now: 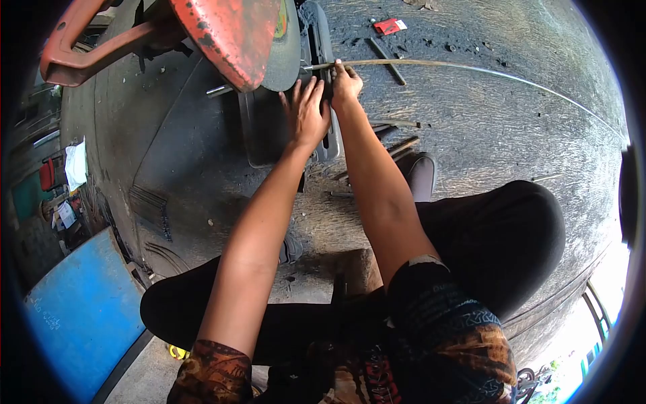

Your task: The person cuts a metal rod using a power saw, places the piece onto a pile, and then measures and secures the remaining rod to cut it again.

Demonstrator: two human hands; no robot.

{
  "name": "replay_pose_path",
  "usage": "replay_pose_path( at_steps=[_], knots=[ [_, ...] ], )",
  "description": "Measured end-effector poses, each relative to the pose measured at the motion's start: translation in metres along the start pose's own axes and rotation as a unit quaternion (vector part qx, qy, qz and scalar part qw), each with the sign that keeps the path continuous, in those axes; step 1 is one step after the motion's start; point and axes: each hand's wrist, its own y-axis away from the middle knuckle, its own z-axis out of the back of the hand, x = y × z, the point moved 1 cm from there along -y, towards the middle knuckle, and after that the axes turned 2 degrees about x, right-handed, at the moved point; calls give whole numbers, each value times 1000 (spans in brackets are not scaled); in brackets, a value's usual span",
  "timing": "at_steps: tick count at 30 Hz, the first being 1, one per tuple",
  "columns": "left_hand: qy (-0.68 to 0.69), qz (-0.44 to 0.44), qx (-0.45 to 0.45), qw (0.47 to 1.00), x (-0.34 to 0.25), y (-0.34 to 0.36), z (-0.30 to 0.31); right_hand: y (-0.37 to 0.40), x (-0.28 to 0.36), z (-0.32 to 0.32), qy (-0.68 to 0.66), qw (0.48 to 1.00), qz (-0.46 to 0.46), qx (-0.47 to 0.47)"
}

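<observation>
A cut-off saw with a worn red guard (232,40) stands before me, its grey abrasive disc (284,64) low over the dark metal base (262,138). My right hand (345,86) pinches a long thin metal rod (431,63) close to the disc. One end of that rod reaches the disc's edge; the rest curves away to the right above the floor. On the base just below the disc lies my left hand (309,116), palm down with fingers spread, holding nothing.
A short metal bar (387,62) and a red packet (389,26) lie on the gritty floor (484,128). More rod pieces (404,146) sit near my shoe (423,176). At lower left is a blue panel (84,316); a bundle of dark rods (151,209) lies left of the saw.
</observation>
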Motion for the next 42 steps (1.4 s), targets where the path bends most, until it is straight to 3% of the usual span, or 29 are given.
replay_pose_path(
  at_steps=[6, 12, 28, 34, 36, 37, 39, 42],
  knots=[
    [-10, -6, 4, 1000, -1, -2, 0, 19, 14, -7, 87, 995, 47, -29],
    [2, 1, 2, 1000, 3, -4, -2, 12, 5, -6, 76, 994, 77, -9],
    [21, 4, 0, 1000, 6, -6, -1, 9, 3, -3, 110, 992, 64, 20],
    [49, -22, -18, 998, 9, 5, 17, 12, 1, 7, 41, 999, 22, 13],
    [53, -18, -28, 998, 13, 16, 25, 13, -3, 20, 157, 984, 88, 13],
    [55, -19, -37, 998, 16, 21, 28, 49, 25, 21, 289, 949, 129, -6],
    [21, 2, -42, 999, 26, 33, 35, 83, 34, 25, 354, 916, 188, -12],
    [4, 20, -49, 999, 45, 50, 50, 122, 34, 26, 383, 842, 378, 35]
  ],
)
